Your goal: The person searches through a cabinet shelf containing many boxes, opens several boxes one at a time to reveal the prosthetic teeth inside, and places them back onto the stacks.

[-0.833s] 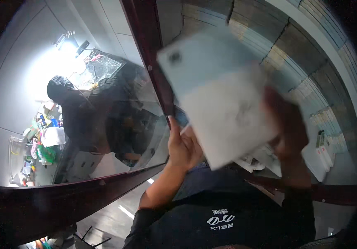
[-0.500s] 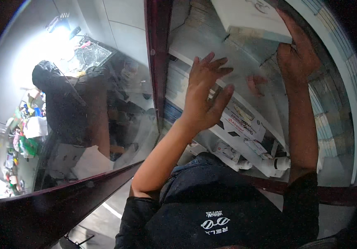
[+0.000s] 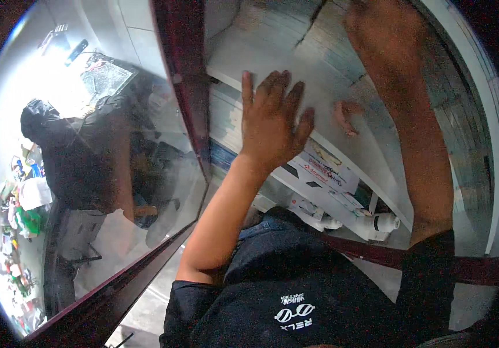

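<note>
My left hand [image 3: 272, 119] hovers over a white shelf board [image 3: 296, 61], fingers spread and nothing in them. Whether its fingertips touch the board is unclear. My right hand [image 3: 385, 35] reaches to the top edge of the view, over rows of stacked, pale-edged items [image 3: 330, 49]. Blur and shadow hide its fingers and anything they may hold. A faint hand-like shape [image 3: 347, 118], perhaps a reflection, shows on the board to the right of my left hand.
Below the board lie a white printed box [image 3: 322, 174] and a white cylinder with a dark band [image 3: 384, 222]. A dark red frame [image 3: 187, 75] edges a glass pane on the left. Through it show a dark-clothed figure [image 3: 81, 156], a bright lamp and colourful clutter [image 3: 29, 217].
The white box at my right hand has left the view. My right hand has moved up and left. My left hand has shifted slightly left, its fingers now pointing upward.
</note>
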A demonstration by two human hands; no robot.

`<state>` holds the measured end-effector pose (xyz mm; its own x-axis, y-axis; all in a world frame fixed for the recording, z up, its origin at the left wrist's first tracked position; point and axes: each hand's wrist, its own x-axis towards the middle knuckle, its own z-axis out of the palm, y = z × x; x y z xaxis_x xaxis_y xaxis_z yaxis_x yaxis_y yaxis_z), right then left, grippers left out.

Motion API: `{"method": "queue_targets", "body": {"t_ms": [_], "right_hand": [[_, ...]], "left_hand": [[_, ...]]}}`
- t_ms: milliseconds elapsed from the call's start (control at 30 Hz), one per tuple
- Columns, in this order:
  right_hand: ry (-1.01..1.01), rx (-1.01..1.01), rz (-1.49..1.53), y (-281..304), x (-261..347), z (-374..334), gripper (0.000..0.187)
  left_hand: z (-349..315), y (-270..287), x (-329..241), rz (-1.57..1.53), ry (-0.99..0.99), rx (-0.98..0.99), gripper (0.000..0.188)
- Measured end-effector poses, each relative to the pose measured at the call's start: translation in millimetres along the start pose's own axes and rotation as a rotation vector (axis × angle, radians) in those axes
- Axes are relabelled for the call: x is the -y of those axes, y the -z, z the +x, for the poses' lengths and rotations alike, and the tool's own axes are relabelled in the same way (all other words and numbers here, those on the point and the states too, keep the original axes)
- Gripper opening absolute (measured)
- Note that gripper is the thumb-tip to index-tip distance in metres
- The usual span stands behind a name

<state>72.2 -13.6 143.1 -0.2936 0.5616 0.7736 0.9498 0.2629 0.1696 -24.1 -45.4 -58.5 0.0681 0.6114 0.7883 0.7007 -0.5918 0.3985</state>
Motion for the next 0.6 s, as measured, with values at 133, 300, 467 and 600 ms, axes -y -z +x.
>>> {"method": "queue_targets", "body": {"t_ms": [133, 300, 467, 600], "right_hand": [[0.038, -0.011, -0.151, -11.9, -4.8, 11.8, 0.033], [0.054, 0.013, -0.130, -22.1, 7.3, 12.7, 0.038], [0.044, 0.043, -0.133, -17.1, 7.3, 9.7, 0.044], [0.055, 0.073, -0.108, -17.0, 9.4, 9.3, 0.050]], "left_hand": [[1.5, -4.1, -3.3, 0.005, 0.001, -0.004, 0.042], [-4.2, -3.7, 6.4, 0.032, -0.009, -0.026, 0.045], [-1.9, -3.6, 2.0, 0.010, -0.026, -0.014, 0.043], [-0.2, -0.9, 3.9, 0.005, -0.018, -0.006, 0.042]]}}
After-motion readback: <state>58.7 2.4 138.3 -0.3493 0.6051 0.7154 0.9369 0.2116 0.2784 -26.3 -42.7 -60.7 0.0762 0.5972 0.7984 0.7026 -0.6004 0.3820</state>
